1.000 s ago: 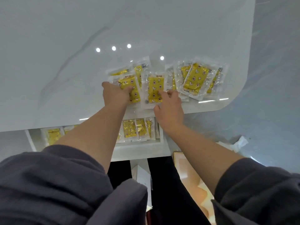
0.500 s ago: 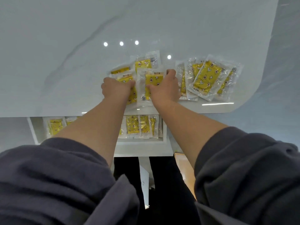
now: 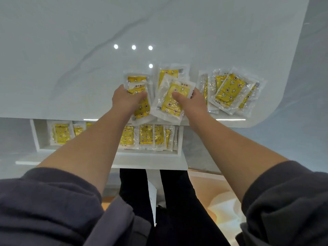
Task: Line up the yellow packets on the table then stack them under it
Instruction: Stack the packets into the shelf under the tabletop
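The packets' lettering is too small to read. The left hand (image 3: 126,101) grips a yellow packet (image 3: 143,109) on the white surface (image 3: 71,68), and the right hand (image 3: 194,102) pinches a tilted packet (image 3: 168,107). More packets fill the shelf (image 3: 33,134) underneath.

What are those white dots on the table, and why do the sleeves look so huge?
Head view: the dots are probably ceiling lamps mirrored in the glossy tabletop. Same view: the clear wrappers of the yellow packets glint too. Same view: the wide lens swells the near sleeves, which look slightly soft.
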The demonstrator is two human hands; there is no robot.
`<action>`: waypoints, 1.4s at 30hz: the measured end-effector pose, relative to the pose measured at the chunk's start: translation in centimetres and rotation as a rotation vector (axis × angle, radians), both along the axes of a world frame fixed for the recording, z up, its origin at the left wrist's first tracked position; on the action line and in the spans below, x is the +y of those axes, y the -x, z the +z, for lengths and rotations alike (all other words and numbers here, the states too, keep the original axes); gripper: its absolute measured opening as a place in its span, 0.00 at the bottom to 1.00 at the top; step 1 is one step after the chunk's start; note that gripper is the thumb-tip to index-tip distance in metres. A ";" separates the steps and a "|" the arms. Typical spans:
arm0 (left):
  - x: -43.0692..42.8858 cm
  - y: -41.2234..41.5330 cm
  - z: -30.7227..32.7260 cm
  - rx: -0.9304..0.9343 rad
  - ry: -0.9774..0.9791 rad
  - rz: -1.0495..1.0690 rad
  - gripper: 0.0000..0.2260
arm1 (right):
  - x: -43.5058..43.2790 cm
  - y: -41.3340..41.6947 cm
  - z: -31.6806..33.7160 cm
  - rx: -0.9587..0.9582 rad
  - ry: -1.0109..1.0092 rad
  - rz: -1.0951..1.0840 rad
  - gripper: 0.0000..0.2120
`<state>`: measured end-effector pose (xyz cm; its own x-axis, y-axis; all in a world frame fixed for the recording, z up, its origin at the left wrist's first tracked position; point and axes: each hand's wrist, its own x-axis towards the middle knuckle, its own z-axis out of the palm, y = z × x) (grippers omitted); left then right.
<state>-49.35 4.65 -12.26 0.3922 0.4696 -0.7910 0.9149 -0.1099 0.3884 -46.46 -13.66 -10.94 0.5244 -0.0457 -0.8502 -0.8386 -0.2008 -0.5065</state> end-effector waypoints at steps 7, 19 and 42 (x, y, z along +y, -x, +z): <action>1.5 1.9 1.7 -0.013 0.088 0.096 0.09 | -0.5 0.3 1.7 0.298 -0.087 -0.039 0.14; 4.9 5.2 4.4 -0.082 0.281 0.228 0.07 | 2.0 2.4 3.9 0.411 -0.255 0.050 0.15; 11.2 11.7 7.0 0.076 0.398 0.019 0.09 | 4.6 7.8 5.3 0.344 -0.123 0.127 0.18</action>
<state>-61.02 15.82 -5.27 0.3197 0.1272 -0.9389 0.9431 0.0529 0.3283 -54.30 -9.06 -5.61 0.2024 0.1141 -0.9726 -0.9361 -0.2693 -0.2264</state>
